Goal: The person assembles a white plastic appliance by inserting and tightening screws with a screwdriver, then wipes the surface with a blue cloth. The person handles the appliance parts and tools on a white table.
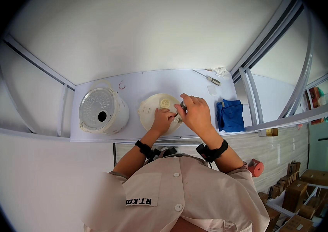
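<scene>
On the white table lies a round cream plastic disc (148,120), like an appliance lid, with a spoked round piece (164,103) near its far edge. My right hand (197,113) is closed round the grey handle of a screwdriver (183,105), whose lower end points down at the disc's right side. Just left of it, my left hand (163,119) rests on the disc with its fingertips pinched together by the screwdriver's lower end. What those fingertips grip is too small to make out.
Left of the disc stands a white rice cooker (122,114) with a perforated metal plate (96,103) on top. A red wire (121,85) lies behind it. Toward the right are another screwdriver (212,80), a clear small bag (212,91), white tissue (222,72) and folded blue cloth (230,116).
</scene>
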Tool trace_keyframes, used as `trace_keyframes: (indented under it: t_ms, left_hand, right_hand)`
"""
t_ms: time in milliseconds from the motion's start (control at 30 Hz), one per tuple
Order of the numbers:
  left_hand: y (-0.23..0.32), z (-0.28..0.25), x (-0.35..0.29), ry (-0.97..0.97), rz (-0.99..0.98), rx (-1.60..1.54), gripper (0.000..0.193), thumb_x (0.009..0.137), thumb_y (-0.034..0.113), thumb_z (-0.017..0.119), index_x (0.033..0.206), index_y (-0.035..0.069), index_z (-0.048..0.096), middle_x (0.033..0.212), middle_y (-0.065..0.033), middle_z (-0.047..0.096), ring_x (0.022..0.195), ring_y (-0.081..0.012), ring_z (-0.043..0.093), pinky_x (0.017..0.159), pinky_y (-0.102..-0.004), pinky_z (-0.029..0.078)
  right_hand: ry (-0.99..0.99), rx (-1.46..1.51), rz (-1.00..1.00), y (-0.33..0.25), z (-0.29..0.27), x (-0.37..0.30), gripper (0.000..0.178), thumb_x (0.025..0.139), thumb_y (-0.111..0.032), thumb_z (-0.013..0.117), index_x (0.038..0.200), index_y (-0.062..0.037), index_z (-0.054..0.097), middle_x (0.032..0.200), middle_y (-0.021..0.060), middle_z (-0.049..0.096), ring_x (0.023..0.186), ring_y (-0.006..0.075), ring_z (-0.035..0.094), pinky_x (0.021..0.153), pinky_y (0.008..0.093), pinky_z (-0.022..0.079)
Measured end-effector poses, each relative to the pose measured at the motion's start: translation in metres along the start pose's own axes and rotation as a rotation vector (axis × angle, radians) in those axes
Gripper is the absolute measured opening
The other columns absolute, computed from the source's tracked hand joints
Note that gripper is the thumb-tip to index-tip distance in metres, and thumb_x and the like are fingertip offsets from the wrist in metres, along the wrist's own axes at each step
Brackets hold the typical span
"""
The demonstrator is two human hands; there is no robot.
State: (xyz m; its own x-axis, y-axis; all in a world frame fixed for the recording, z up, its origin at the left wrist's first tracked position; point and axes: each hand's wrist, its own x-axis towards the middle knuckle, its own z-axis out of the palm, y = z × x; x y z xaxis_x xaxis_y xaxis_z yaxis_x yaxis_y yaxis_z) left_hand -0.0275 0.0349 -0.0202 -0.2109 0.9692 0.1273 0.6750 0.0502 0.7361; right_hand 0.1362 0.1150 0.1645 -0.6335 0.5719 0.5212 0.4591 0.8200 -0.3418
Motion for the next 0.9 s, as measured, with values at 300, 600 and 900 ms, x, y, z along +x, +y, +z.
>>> trace_keyframes:
  t_ms: [300,600,900]
  left_hand:
    - [0.006,-0.002,-0.002,0.000,-0.016,0.036,0.017,0.094,0.020,0.073,0.107,0.016,0.082,0.110,-0.0105,0.071,0.115,-0.0320,0.062,0.115,-0.0680,0.030]
    - [-0.001,0.005,-0.001,0.031,-0.004,0.034,0.014,0.092,0.019,0.074,0.104,0.016,0.081,0.102,-0.0057,0.071,0.105,-0.0301,0.065,0.112,-0.0681,0.032]
    - [0.006,-0.005,0.000,-0.054,-0.044,0.010,0.015,0.094,0.020,0.072,0.105,0.017,0.083,0.099,-0.0049,0.069,0.112,-0.0312,0.062,0.117,-0.0695,0.029]
  right_hand:
    - [-0.242,0.158,-0.113,0.006,-0.020,0.010,0.032,0.087,-0.003,0.075,0.117,-0.0068,0.064,0.103,0.0149,0.064,0.092,0.0381,0.066,0.081,0.0474,0.053]
    - [-0.083,0.361,0.072,-0.004,-0.012,0.000,0.061,0.089,-0.017,0.083,0.145,-0.0094,0.059,0.110,0.0164,0.063,0.093,0.0382,0.067,0.080,0.0444,0.056]
    - [-0.013,0.070,0.256,-0.006,0.003,0.000,0.069,0.084,-0.025,0.090,0.144,-0.0068,0.062,0.098,0.0146,0.064,0.084,0.0313,0.067,0.072,0.0404,0.056]
